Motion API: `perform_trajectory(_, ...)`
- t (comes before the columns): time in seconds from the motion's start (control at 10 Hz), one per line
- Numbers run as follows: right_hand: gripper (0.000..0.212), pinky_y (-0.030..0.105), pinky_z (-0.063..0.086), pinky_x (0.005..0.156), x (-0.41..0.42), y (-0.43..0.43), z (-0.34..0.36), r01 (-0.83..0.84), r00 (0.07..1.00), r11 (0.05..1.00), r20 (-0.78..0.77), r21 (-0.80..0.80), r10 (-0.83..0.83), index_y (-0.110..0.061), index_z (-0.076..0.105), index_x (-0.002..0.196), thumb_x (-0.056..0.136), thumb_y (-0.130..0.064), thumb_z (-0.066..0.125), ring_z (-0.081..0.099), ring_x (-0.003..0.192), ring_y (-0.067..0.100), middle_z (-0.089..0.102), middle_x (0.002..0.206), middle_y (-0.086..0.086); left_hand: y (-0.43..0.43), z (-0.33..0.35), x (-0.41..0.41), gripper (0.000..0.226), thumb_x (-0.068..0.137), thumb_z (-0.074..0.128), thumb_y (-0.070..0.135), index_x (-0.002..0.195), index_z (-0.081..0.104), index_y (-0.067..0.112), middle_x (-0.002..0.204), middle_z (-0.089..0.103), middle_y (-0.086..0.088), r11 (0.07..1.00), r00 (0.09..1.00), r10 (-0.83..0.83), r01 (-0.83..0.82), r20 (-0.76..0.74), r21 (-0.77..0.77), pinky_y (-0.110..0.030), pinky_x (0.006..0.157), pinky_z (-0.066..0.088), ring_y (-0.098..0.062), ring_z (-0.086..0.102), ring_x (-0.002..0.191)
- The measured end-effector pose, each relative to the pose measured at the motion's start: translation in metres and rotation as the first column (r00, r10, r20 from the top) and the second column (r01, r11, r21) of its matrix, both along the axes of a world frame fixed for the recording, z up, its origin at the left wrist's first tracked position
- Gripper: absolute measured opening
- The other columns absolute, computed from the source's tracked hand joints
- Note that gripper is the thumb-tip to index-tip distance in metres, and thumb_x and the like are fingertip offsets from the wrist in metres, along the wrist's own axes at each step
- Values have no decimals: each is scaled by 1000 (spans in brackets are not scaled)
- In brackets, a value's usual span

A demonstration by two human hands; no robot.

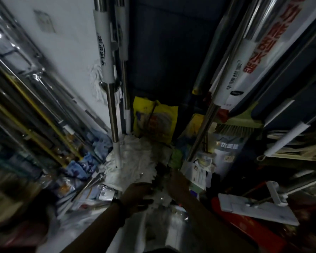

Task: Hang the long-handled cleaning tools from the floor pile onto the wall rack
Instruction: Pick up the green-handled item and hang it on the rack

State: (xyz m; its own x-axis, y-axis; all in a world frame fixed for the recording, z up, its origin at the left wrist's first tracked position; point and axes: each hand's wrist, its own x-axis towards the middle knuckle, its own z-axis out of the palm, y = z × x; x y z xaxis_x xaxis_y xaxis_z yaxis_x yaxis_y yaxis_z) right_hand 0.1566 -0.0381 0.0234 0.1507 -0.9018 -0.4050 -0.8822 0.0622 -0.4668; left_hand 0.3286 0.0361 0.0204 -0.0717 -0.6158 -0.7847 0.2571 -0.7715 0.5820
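Both my hands reach down into the floor pile. My left hand (138, 195) and my right hand (178, 185) sit on either side of a white stringy mop head (161, 198) low in the pile; the dim blur hides whether the fingers curl round it. Beyond them lies a larger white mop head (133, 161) with a steel handle (112, 114) rising up along the white wall. A second steel handle (202, 128) with a white sleeve leans at the right. The wall rack is out of view.
Wrapped poles (31, 99) lean at the left. A yellow bag (153, 119) stands at the back. A flat white mop plate (255, 209) lies at the right over something red, below a broom (235, 128). Packets and cloths cover the floor.
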Motion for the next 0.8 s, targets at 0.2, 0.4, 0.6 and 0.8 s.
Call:
perform_trajectory(0.2,59,52,26,124,15,-77,-12,-201,958,977,-223,-73,180,-10,21,165,111,-20,44,21,156,42,14,172,21,-24,5,-10,32,104,58,28,130,65,10,130,71,-17,999,995,-31,30,99,15,-23,62,41,-29,67,89)
perform_trajectory(0.4,69,49,45,105,20,-131,-6,-210,920,976,-352,-65,175,-15,11,167,110,-21,49,44,144,40,28,168,19,-44,-2,-12,33,104,60,32,128,68,12,128,72,-14,999,992,28,-31,127,29,-27,68,46,-25,68,80)
perform_trajectory(0.6,37,12,51,80,8,-152,-23,-391,820,919,-432,55,375,-2,59,126,112,-29,39,64,113,23,51,153,18,-45,-13,-15,33,106,56,30,130,66,12,128,71,-14,998,993,49,-53,112,38,-26,69,45,-29,67,89)
perform_trajectory(0.8,40,-4,39,68,3,-141,-18,-503,779,864,-442,-19,444,10,53,141,113,-10,34,52,134,41,56,143,27,-50,-17,-16,31,104,59,30,128,67,12,107,74,-5,994,989,99,-103,108,40,-26,69,46,-28,67,86)
